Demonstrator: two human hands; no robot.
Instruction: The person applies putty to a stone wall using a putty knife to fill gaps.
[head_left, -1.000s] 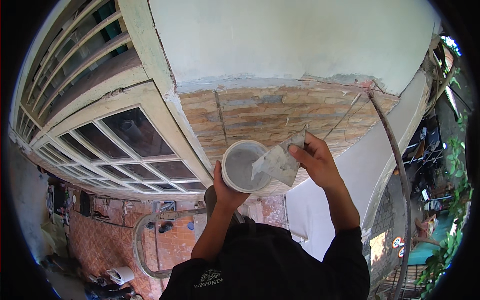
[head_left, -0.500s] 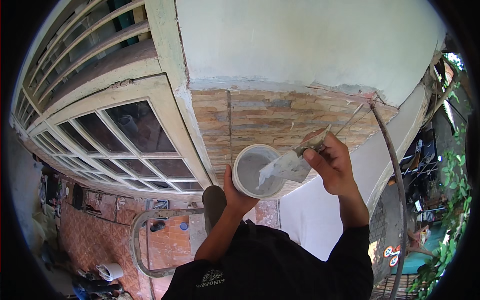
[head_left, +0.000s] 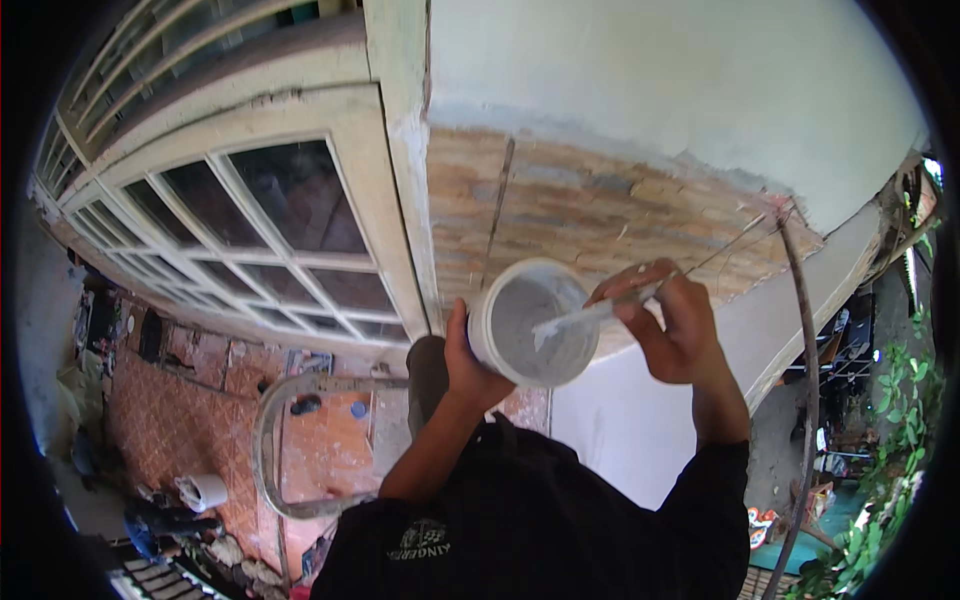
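Note:
My left hand point(head_left: 470, 362) is wrapped round the side of a white plastic tub point(head_left: 488, 335), which tilts with its mouth toward the right. Grey-white paste point(head_left: 525, 315) coats the inside of the tub. In my right hand point(head_left: 675, 325) is a putty knife point(head_left: 600, 312), gripped between thumb and fingers. Its blade is seen nearly edge-on and reaches over the tub's mouth, with a blob of white paste point(head_left: 545, 332) at the tip. Whether the blade touches the tub's rim, I cannot tell.
Ahead stands a wall with stone-look tiles point(head_left: 570, 205) below white plaster point(head_left: 650, 70). A paned window point(head_left: 270, 240) is on the left. A thin pole point(head_left: 803, 400) rises at right. Far below lie a tiled floor point(head_left: 180, 410), a curved metal frame point(head_left: 262, 440) and a white bucket point(head_left: 203, 491).
The putty knife has turned from showing its flat face to nearly edge-on. The tub has tipped and shifted slightly right and up. The whole view has swung a little.

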